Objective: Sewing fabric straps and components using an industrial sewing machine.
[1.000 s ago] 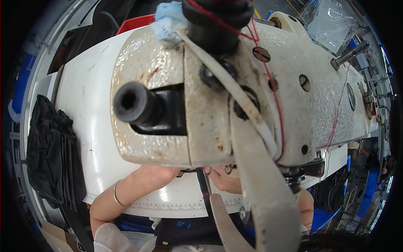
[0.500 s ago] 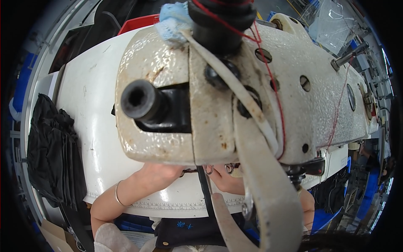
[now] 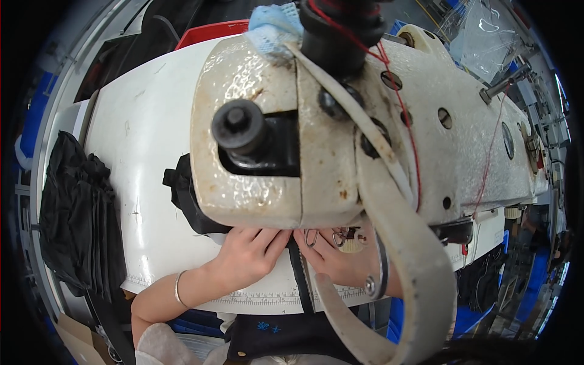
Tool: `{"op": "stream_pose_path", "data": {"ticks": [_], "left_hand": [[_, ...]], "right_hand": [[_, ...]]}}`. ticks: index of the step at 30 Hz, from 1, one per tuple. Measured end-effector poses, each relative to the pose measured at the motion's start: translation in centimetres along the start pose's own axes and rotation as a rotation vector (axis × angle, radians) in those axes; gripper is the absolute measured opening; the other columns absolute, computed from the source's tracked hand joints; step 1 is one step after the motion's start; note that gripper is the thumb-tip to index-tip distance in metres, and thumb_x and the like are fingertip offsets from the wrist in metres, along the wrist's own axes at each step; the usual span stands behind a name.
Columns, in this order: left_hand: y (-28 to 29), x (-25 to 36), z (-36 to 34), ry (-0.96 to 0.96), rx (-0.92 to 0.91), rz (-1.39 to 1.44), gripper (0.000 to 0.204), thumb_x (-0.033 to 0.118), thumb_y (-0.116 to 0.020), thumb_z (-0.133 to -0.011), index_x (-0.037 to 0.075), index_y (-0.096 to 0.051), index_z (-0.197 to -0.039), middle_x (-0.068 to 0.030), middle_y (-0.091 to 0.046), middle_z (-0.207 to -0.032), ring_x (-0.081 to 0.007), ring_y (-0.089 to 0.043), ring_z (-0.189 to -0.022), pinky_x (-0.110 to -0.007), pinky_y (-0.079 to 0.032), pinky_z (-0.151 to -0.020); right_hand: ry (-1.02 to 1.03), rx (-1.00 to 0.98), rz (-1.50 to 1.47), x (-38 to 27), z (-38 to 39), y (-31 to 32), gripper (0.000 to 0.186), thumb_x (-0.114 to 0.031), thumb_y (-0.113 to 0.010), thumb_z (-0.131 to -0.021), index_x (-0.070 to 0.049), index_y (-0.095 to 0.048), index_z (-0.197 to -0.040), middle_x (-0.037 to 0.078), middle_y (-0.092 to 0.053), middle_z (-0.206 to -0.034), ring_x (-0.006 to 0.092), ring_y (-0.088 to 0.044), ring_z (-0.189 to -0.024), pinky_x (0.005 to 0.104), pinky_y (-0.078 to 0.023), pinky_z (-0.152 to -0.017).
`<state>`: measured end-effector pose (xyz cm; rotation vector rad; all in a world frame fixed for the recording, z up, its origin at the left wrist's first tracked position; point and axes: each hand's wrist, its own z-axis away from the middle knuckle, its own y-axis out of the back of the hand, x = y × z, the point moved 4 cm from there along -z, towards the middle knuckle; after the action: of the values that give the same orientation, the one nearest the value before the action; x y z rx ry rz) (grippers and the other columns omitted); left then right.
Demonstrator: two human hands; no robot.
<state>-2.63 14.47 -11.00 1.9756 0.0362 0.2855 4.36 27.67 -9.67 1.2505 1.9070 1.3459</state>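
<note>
A black zipper (image 3: 300, 277) runs from the near table edge up under the head of a sewing machine (image 3: 261, 207). My left hand (image 3: 249, 258), a bangle at its wrist, lies along the zipper's left side, fingers stretched toward the machine and pressing down. On the right side my right hand (image 3: 337, 261) lies with its fingers stretched out, partly covered by metal hooks and the pale curved lever (image 3: 420, 274). The machine head hides the fingertips and the needle area. A gathered black cloth (image 3: 190, 198) sticks out left of the head.
Pleated black cloth (image 3: 76, 207) is heaped at the table's left edge. Red thread (image 3: 406, 121) runs over the machine. Behind are a red bin (image 3: 210, 31) and a blue-white rag (image 3: 274, 29). A printed ruler (image 3: 243, 299) follows the table's front edge.
The black cloth now shows farther out left of the machine head. Both hands show more fully, their fingers more stretched out. The round knob in the head's slot has shifted, and the view has moved slightly.
</note>
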Motion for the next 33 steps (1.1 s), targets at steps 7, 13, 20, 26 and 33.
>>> {"op": "stream_pose_path", "data": {"ticks": [7,13,20,26,33], "left_hand": [[-0.8,-2.0,-0.9,0.078,-0.052,0.092,0.033,0.003,-0.061,-0.06,-0.001,-0.064,-0.092,-0.0153,-0.061,-0.094,-0.0327,-0.06,-0.086,-0.043,-0.049,-0.077],[-1.6,-2.9,-0.5,0.127,-0.139,0.184,0.033,0.003,-0.063,-0.06,-0.001,-0.064,-0.093,-0.0152,-0.062,-0.09,-0.0329,-0.061,-0.087,-0.042,-0.049,-0.077],[-1.4,-2.9,-1.0,0.08,-0.07,0.121,0.037,0.004,-0.064,-0.06,-0.001,-0.063,-0.096,-0.0162,-0.061,-0.093,-0.0336,-0.06,-0.09,-0.043,-0.049,-0.077],[-0.4,-2.2,-1.6,0.067,-0.089,0.042,0.032,0.004,-0.061,-0.065,0.0,-0.064,-0.096,-0.0157,-0.061,-0.091,-0.0336,-0.059,-0.086,-0.043,-0.049,-0.075],[2.4,1.4,-1.8,0.174,-0.094,-0.274,0.027,0.008,-0.059,-0.071,0.001,-0.063,-0.097,-0.0101,-0.059,-0.09,-0.0261,-0.057,-0.091,-0.046,-0.034,-0.097]], "right_hand": [[-0.295,0.109,-0.542,1.9,-0.2,-1.8,0.007,-0.018,-0.061,-0.077,-0.013,-0.062,-0.082,0.0,-0.061,-0.071,0.0177,-0.058,-0.06,0.0343,-0.046,-0.06],[-0.369,0.023,-0.657,1.8,0.0,-2.8,0.01,-0.015,-0.06,-0.077,-0.012,-0.059,-0.087,0.004,-0.059,-0.08,0.0193,-0.057,-0.071,0.0329,-0.044,-0.066],[-0.303,-0.133,-0.805,1.8,0.0,-2.4,0.023,-0.012,-0.057,-0.083,-0.008,-0.057,-0.106,0.01,-0.058,-0.105,0.0208,-0.056,-0.097,0.0335,-0.043,-0.087],[-0.14,-0.188,-0.51,2.5,2.0,-2.0,0.026,-0.01,-0.055,-0.083,-0.005,-0.059,-0.108,0.012,-0.061,-0.107,0.0212,-0.06,-0.099,0.034,-0.047,-0.087],[-0.044,0.157,0.04,2.6,1.9,-2.5,0.015,-0.01,-0.061,-0.044,-0.013,-0.055,-0.057,0.002,-0.051,-0.064,0.0121,-0.05,-0.055,0.027,-0.04,-0.049]]}}
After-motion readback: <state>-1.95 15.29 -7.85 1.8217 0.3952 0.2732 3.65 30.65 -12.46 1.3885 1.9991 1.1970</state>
